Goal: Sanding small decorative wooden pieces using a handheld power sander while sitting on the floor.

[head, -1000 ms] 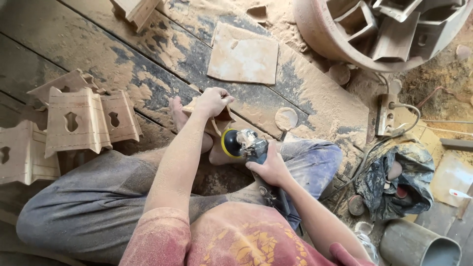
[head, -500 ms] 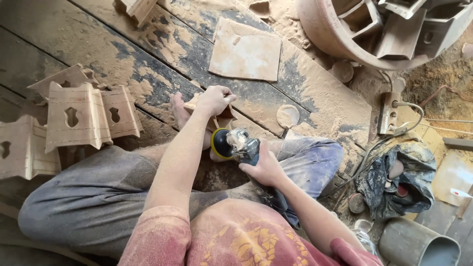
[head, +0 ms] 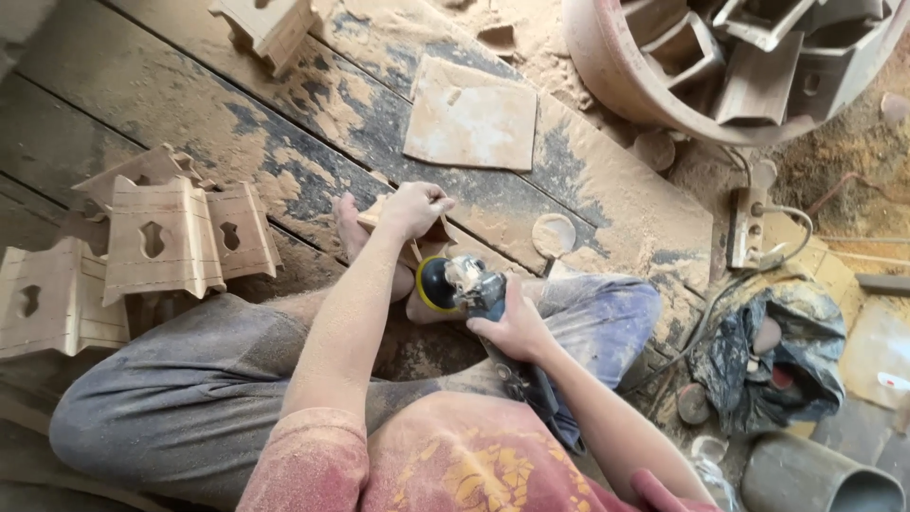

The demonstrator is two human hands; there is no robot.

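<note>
My left hand (head: 414, 207) is curled tight around a small wooden piece (head: 384, 213), pinning it against my bare foot (head: 353, 226) on the dusty plank floor (head: 218, 114); most of the piece is hidden under my fingers, so I cannot tell its full shape. My right hand (head: 515, 327) is wrapped closed around the body of a handheld sander (head: 464, 284), whose yellow-rimmed black disc sits just beside the piece, by my left wrist. Whether the disc touches the wood I cannot tell.

At the top right, a big round clay-coloured tub (head: 616, 66) holds several carved wooden blocks stacked loosely on edge; its far side is cut off by the frame. At the bottom right stands a grey metal cylinder (head: 806, 474), its inside too dark to read. Next to it lies a crumpled dark bag (head: 768, 351) with something reddish showing in its folds.

A flat square sheet of sandpaper (head: 471, 118), tan with dust, lies on the planks beyond my hands. To my left stand carved wooden pieces with keyhole cutouts (head: 161, 242), grouped close together. A power strip (head: 749, 223) sits in the sawdust on the right, its cord trailing towards the bag.
</note>
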